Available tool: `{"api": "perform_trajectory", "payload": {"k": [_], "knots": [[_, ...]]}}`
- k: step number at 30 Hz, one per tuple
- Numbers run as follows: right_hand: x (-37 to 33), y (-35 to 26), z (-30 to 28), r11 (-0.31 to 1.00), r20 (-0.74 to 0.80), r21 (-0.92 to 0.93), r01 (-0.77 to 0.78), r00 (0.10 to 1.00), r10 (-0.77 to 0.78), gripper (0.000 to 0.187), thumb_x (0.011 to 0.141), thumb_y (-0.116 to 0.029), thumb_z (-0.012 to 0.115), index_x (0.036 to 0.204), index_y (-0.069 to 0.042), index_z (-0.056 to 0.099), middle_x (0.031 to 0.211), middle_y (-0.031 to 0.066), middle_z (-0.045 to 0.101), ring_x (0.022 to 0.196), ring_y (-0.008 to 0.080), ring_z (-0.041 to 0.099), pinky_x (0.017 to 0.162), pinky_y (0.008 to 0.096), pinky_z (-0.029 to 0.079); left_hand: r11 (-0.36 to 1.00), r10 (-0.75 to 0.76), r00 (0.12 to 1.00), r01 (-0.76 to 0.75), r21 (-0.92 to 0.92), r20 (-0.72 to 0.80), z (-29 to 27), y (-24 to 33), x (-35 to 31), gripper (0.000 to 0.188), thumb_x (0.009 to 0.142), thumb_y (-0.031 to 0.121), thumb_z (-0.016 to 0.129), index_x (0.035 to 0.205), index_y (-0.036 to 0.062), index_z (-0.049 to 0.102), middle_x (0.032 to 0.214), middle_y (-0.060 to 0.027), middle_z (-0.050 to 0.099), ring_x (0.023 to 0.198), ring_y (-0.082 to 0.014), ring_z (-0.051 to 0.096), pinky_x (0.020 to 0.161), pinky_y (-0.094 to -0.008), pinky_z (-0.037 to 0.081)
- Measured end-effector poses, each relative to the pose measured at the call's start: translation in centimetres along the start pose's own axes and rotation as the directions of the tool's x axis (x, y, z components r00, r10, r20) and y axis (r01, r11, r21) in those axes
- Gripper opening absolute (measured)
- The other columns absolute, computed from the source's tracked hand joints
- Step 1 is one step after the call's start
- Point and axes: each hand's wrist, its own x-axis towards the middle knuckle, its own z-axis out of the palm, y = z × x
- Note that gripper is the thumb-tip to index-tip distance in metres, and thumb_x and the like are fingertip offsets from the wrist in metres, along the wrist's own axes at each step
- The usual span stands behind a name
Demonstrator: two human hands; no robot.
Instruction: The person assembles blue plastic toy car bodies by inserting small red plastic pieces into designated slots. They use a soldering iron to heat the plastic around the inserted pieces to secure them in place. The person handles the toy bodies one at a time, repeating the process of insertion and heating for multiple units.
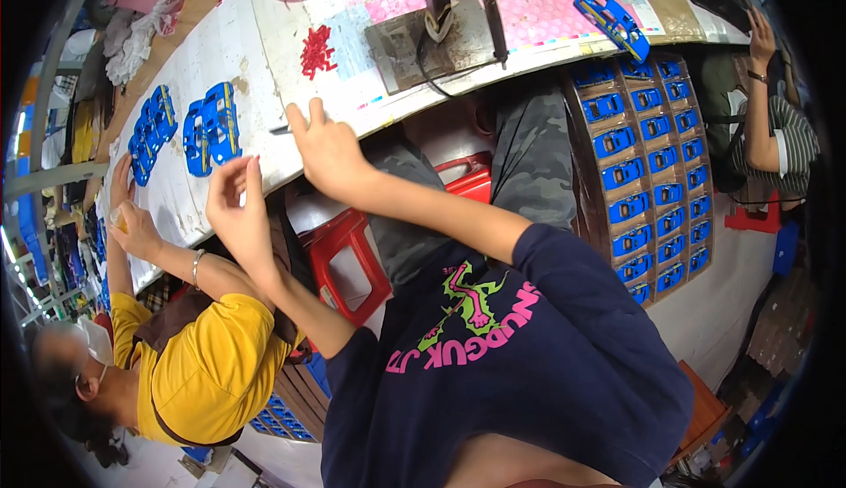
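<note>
My left hand [240, 217] is raised just off the table's near edge, thumb and forefinger brought together at the tips. A small reddish spot shows inside its curled fingers, too small to name. My right hand [330, 149] hangs over the table edge with two fingers stretched out and apart. Beside it lies a thin dark stick-like piece [280, 129], partly hidden by the hand. Nearest to my left hand are blue toy car bodies [211, 127] on the white tabletop [264, 65]. A pile of small red parts [317, 52] lies beyond my right hand.
A metal plate [388, 43] with an upright tool and cable stands ahead. More blue car bodies [612, 23] lie at far right, above a cardboard tray [648, 180] of blue cars. At left, a co-worker in yellow [211, 365] handles parts. A red stool [352, 263] stands below.
</note>
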Motion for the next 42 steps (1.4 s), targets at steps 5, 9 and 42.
{"api": "perform_trajectory", "payload": {"k": [5, 9, 42], "knots": [[-6.3, 1.8, -2.7, 0.919, -0.220, 0.236, 0.317, 0.938, -0.267, 0.039, 0.068, -0.008, 0.055, 0.104, 0.000, 0.046, 0.097, 0.0195, 0.046, 0.062, 0.0264, 0.054, 0.053, 0.0326, 0.044, 0.992, -0.051, 0.994, 0.038, -0.122, -0.100, 0.8, 2.7, -3.2, 0.007, 0.079, 0.001, 0.055, 0.084, -0.0034, 0.053, 0.077, -0.0047, 0.055, 0.068, -0.0070, 0.050, 0.064, -0.0179, 0.040], [-12.0, 10.1, -8.1, 0.946, -0.194, 0.102, 0.307, 0.939, -0.284, 0.018, 0.061, -0.009, 0.056, 0.078, -0.004, 0.053, 0.074, 0.0087, 0.051, 0.067, 0.0230, 0.052, 0.058, 0.0324, 0.041, 0.979, -0.031, 0.993, 0.008, -0.202, -0.111, 1.6, 3.0, -4.7, 0.007, 0.081, 0.000, 0.053, 0.086, -0.0030, 0.051, 0.081, -0.0045, 0.050, 0.073, -0.0085, 0.046, 0.070, -0.0187, 0.038], [-13.9, 14.1, -24.4, 0.742, -0.005, 0.670, -0.019, 1.000, 0.030, 0.073, 0.051, -0.045, 0.073, 0.101, 0.004, 0.052, 0.097, 0.0144, 0.055, 0.090, 0.0242, 0.053, 0.080, 0.0335, 0.040, 0.738, 0.331, 0.683, 0.243, -0.630, 0.652, 11.5, 13.3, -6.7, 0.013, 0.068, -0.003, 0.061, 0.079, 0.0021, 0.059, 0.077, -0.0021, 0.053, 0.068, -0.0059, 0.047, 0.058, -0.0186, 0.032]]}}
